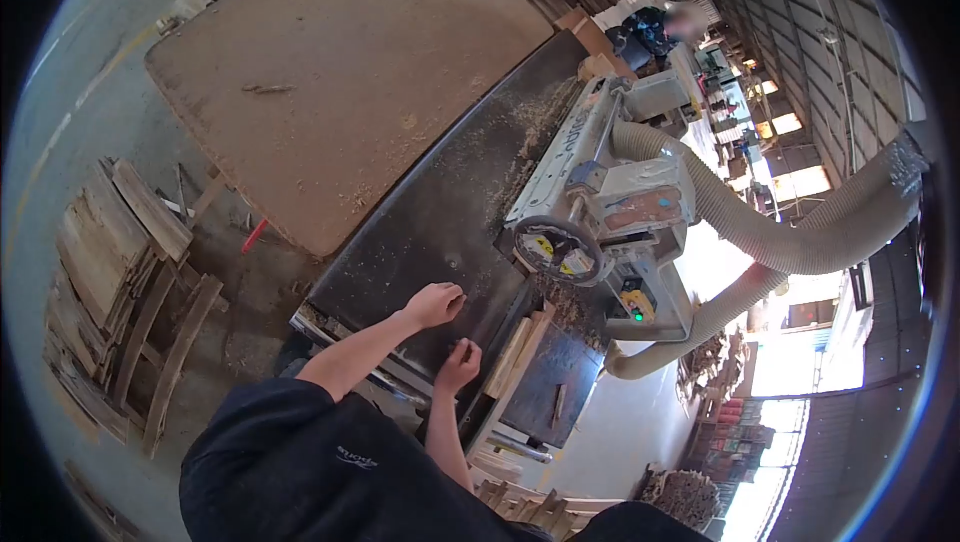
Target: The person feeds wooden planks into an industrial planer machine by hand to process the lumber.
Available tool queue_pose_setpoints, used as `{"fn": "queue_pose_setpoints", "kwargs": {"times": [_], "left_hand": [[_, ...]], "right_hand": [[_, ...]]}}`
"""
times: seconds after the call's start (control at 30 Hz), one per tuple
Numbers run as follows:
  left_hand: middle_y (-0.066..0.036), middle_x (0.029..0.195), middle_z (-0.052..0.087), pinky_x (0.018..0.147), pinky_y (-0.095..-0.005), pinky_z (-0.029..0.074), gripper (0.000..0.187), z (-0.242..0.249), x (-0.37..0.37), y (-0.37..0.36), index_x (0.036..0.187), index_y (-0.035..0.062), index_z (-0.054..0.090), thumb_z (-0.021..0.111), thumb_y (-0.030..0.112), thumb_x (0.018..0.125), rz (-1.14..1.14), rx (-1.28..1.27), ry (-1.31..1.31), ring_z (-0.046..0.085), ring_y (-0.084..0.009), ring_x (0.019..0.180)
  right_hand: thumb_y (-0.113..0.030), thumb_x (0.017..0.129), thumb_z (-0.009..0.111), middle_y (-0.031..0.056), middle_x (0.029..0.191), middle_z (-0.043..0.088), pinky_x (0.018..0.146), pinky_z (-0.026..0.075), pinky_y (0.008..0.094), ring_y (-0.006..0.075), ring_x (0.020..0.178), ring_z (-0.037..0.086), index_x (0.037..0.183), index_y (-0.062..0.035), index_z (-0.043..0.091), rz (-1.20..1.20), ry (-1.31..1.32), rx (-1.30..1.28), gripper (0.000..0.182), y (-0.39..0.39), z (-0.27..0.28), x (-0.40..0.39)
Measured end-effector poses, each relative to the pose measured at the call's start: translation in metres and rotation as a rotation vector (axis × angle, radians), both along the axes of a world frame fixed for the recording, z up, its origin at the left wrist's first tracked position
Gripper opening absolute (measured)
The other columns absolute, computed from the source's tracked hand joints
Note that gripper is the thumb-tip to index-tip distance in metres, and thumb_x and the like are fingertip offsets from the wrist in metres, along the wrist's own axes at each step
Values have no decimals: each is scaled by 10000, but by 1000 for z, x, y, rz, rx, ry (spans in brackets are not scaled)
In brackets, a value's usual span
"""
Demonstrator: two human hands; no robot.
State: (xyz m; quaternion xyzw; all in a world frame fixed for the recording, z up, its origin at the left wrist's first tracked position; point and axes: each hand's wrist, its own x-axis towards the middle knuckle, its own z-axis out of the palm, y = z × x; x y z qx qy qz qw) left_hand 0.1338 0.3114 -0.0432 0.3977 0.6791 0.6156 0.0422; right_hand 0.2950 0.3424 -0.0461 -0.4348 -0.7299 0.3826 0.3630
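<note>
Both my hands are over the dark metal table [420,242] of a woodworking machine [650,192]. My left hand [437,305] is closed, its fingers curled toward the machine. A little nearer to me, my right hand [459,362] is also closed, with thumb and fingertips drawn together. Whatever either hand may hold is hidden or too small to make out. Narrow wooden strips [515,357] lie along the table just right of my right hand. A black handwheel [558,250] sits on the machine beyond them.
A big brown board [340,72] adjoins the table, with a wood scrap [268,89] on it. Ribbed hoses [790,237] arch from the machine. Sawdust [535,122] lies by the fence. Stacked planks [110,242] stand at left. Another person [650,32] is at the far end.
</note>
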Motion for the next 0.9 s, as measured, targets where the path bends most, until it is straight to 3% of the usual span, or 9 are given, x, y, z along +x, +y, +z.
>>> {"fn": "queue_pose_setpoints", "kwargs": {"times": [0.07, 0.1, 0.13, 0.2, 0.23, 0.9], "left_hand": [[-176, 779, 657, 645, -469, 529, 131, -2, 0, 3, 819, 22, 634, 670, 127, 888, -4, 17, 22, 658, -390, 743], [-170, 782, 655, 673, -479, 535, 139, -2, 0, 2, 804, 34, 622, 646, 139, 893, -9, -20, 5, 658, -389, 760], [-170, 782, 655, 673, -479, 535, 139, 0, 2, 1, 804, 34, 622, 646, 139, 893, -19, -8, 5, 658, -389, 760], [-172, 790, 658, 675, -480, 536, 144, 3, -2, -1, 803, 34, 620, 642, 144, 895, -38, -46, 1, 661, -388, 770], [-172, 790, 658, 675, -480, 536, 144, 2, -2, 0, 803, 34, 620, 642, 144, 895, -31, -40, 10, 661, -388, 770], [-173, 772, 650, 645, -485, 530, 154, -1, -2, 3, 805, 32, 614, 637, 153, 897, -34, -58, 58, 656, -392, 737]], "right_hand": [[-253, 978, 633, 166, 864, 681, 747, 519, 414, 343, 811, 659, 905, 11, 658, -112, -166, 431, 274, -8, -6, -4], [-264, 961, 647, 194, 1062, 673, 861, 501, 463, 377, 1004, 634, 955, 11, 653, -5, -240, 357, 275, -14, -9, -3], [-264, 961, 647, 194, 1062, 673, 861, 501, 463, 377, 1004, 634, 955, 11, 653, -16, -243, 367, 275, -19, -6, -4], [-251, 960, 642, 201, 1197, 628, 972, 451, 501, 384, 1156, 569, 1008, 1, 647, 172, -383, 624, 257, -28, 5, -14], [-184, 916, 659, 177, 1297, 592, 1020, 420, 508, 400, 1211, 527, 1040, -18, 640, 168, -394, 589, 208, -28, 10, -15], [-139, 922, 627, 181, 1308, 611, 1050, 395, 498, 389, 1235, 534, 1042, -32, 644, 166, -387, 546, 163, -23, 4, -10]]}}
